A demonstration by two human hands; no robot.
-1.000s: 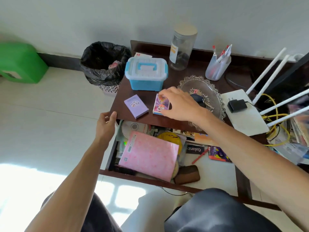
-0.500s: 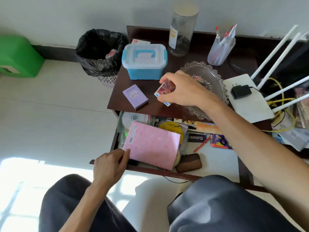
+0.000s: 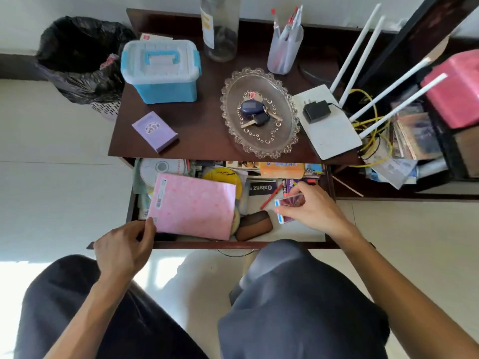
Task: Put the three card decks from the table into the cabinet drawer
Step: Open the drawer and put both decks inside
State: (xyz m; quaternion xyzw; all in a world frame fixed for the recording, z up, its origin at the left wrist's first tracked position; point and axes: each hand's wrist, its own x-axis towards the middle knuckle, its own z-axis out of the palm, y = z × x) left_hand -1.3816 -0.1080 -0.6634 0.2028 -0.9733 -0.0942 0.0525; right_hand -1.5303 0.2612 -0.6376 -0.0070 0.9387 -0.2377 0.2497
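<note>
A purple card deck (image 3: 154, 131) lies on the dark wooden cabinet top (image 3: 202, 130), near its front left. Below it the cabinet drawer (image 3: 207, 245) stands pulled out, full of clutter. My right hand (image 3: 308, 209) holds a colourful card deck (image 3: 289, 207) low over the bare right part of the drawer. My left hand (image 3: 124, 246) grips the drawer's front left edge, thumb touching the corner of a pink booklet (image 3: 193, 206). Another purple deck (image 3: 291, 183) lies deeper in the drawer, partly hidden by my right hand.
On the top stand a blue storage box (image 3: 160, 71), a glass tray (image 3: 259, 112) with keys, a jar (image 3: 220, 29), a pen cup (image 3: 283, 47) and a white router (image 3: 329, 125). A black-lined bin (image 3: 80, 60) sits left. The drawer holds discs, a brown case (image 3: 254, 225) and papers.
My right hand lifted the colourful deck off the cabinet top and carried it down into the drawer. My left hand moved from the top's edge to the drawer front.
</note>
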